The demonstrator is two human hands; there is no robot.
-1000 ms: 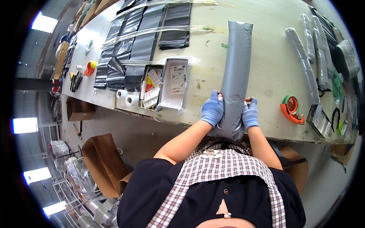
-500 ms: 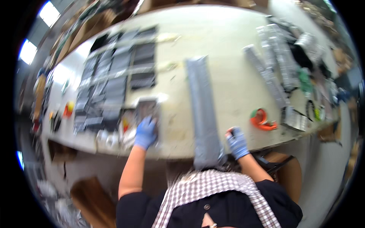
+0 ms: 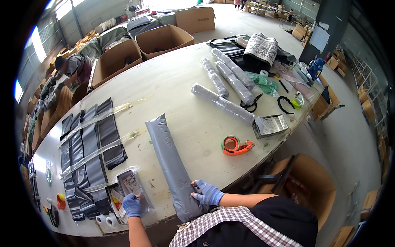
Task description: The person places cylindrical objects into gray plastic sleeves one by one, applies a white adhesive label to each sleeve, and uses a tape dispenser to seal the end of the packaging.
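A long, stuffed grey plastic mailing bag (image 3: 169,162) lies across the table, its near end at my body. My right hand (image 3: 209,192), in a blue glove with bare fingertips, grips its right edge near that end, thumb on top. My left hand (image 3: 132,206), gloved the same way, has its fingers bent over printed labels (image 3: 130,184) in a small dark tray inside a clear plastic bag. Its fingertips pinch the edge of a label; how many sheets is hidden. Beside it a second small box (image 3: 116,198) holds papers and a red-and-yellow item.
Flat grey bags (image 3: 88,144) lie under clear tape strips at left. Two white rolls (image 3: 105,220) stand at the front edge. Rightward are an orange tape dispenser (image 3: 238,146), bubble-wrapped rolls (image 3: 222,103), black scissors (image 3: 252,103) and a metal box (image 3: 270,125). A person (image 3: 74,72) bends beside cartons.
My right hand has moved left from the bare table onto the grey bag. My left hand stays at the label tray. The view has swung to the right and up.
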